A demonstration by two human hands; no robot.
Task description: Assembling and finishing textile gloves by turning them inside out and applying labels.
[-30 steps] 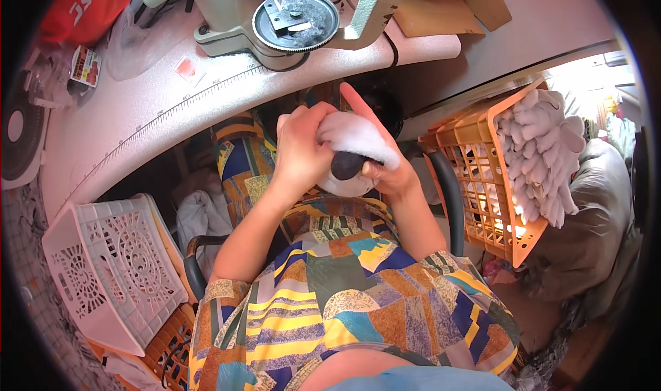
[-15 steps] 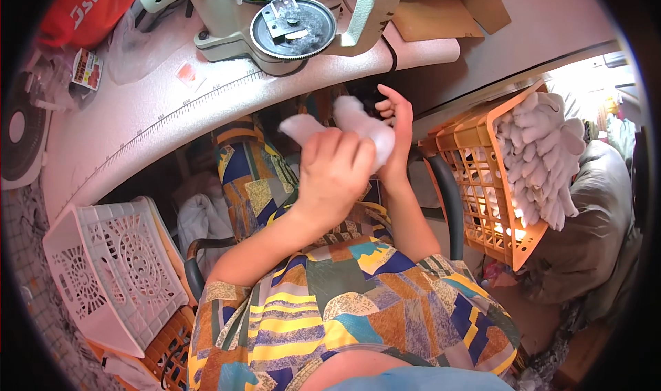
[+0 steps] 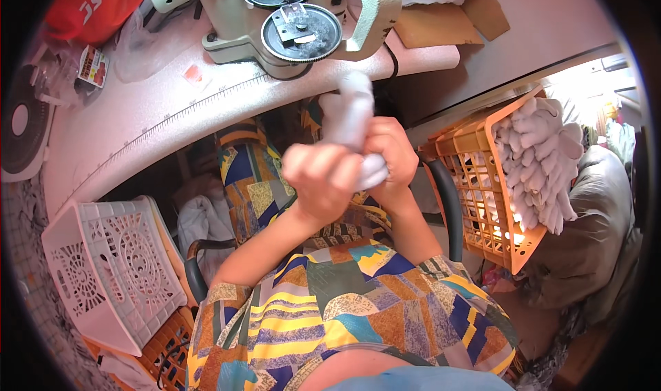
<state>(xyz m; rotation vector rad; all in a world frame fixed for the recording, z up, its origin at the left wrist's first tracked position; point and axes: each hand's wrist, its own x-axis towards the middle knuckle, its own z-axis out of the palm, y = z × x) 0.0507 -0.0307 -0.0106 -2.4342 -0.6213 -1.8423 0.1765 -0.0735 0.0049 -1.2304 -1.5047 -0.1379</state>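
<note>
Over my lap, a soft white sock-like cloth piece (image 3: pixel 351 119) is gripped in both fists. Its far end points up toward the bench edge and is smeared by motion. A rounded near end bulges out between the hands. My left hand (image 3: pixel 320 183) is closed on its left side, knuckles up and a little blurred. On the right side, my right hand (image 3: pixel 392 160) has its fingers curled round the same piece. The parts of the cloth inside the fists are hidden.
A sewing machine with round plates (image 3: pixel 301 34) stands on the white bench (image 3: pixel 148 105) ahead. To the right, an orange crate (image 3: pixel 475 184) holds many similar white pieces (image 3: pixel 537 163). A white crate (image 3: pixel 113 267) stands at left. Chair armrests (image 3: pixel 447 208) flank me.
My right hand has gone from open, fingers raised, to closed round the white piece. The piece has turned more upright and stretches farther toward the bench.
</note>
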